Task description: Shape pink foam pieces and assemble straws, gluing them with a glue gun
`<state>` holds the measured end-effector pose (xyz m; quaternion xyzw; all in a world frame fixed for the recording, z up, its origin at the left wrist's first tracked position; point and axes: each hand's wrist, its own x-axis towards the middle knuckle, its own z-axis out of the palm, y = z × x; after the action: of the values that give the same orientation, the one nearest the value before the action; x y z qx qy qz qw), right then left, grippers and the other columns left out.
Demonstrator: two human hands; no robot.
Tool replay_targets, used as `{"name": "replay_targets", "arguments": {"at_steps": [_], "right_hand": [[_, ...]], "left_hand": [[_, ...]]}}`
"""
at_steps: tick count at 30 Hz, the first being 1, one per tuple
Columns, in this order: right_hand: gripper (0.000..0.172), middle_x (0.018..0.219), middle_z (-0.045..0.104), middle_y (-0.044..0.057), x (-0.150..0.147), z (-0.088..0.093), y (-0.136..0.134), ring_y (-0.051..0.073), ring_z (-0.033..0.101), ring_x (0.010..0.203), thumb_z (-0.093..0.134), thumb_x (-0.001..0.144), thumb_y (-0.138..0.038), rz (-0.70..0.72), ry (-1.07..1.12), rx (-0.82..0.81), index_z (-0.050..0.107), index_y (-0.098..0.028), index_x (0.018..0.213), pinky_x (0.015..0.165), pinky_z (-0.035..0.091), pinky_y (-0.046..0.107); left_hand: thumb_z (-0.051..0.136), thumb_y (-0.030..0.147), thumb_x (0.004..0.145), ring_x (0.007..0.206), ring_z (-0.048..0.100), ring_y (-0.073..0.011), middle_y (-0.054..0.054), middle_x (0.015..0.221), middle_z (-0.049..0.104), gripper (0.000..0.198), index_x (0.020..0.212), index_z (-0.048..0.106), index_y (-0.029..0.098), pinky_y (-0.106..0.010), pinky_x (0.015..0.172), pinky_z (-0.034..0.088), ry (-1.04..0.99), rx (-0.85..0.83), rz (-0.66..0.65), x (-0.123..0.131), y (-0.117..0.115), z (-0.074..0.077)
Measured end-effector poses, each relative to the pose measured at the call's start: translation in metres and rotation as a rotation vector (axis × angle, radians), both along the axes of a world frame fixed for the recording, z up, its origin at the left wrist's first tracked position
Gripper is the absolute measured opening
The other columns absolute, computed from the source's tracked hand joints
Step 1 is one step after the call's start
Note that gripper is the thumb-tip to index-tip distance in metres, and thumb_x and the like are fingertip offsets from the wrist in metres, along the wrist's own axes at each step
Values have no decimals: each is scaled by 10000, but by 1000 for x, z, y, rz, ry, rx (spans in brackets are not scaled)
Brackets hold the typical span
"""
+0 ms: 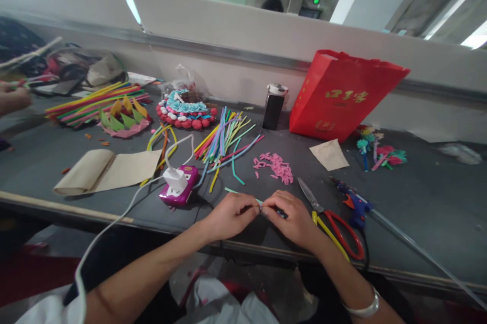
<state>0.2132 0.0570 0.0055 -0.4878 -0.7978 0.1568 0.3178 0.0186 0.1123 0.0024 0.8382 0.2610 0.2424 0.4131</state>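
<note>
My left hand [234, 215] and my right hand [287, 215] meet fingertip to fingertip near the table's front edge, each in a pinch. A thin pale green strip [238, 192] runs from the left into the pinched fingers of both hands. Small pink pieces [279, 167] lie in a pile just beyond my hands. Scissors [331, 222] with one red and one yellow handle rest right of my right hand, blades pointing away. Beside them lies a blue glue gun [355, 205] with a long clear stick.
A purple power strip [179, 187] with a white plug sits left of my hands. Coloured strips [224, 136], a black bottle [273, 108] and a red bag [338, 96] stand or lie farther back. Another person's hand [13, 98] shows at the far left.
</note>
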Motion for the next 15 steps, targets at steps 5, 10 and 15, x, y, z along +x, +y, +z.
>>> {"name": "replay_targets", "arguments": {"at_steps": [5,10,15], "right_hand": [[80,795,644,21,6,7,-2,165,565,771,553,895,-170,67,-39,45,624,-200,917,714,435,294],[93,751,644,17,6,9,-1,158,564,724,550,898,-169,53,-45,117,630,-205,868,687,436,289],[110,749,641,22,2,-3,1,161,565,732,547,924,-211,-17,9,159,633,-206,857,687,431,290]], "left_hand": [[511,283,870,652,510,-111,-7,691,605,239,793,664,116,-209,633,396,-50,-248,-8,-1,1,0],[576,279,789,555,444,-73,-3,649,600,203,689,655,120,-182,518,336,-137,-572,-8,1,1,7],[650,282,722,403,236,-23,23,582,547,172,676,621,119,-202,383,117,-291,-989,-5,1,1,7]]}}
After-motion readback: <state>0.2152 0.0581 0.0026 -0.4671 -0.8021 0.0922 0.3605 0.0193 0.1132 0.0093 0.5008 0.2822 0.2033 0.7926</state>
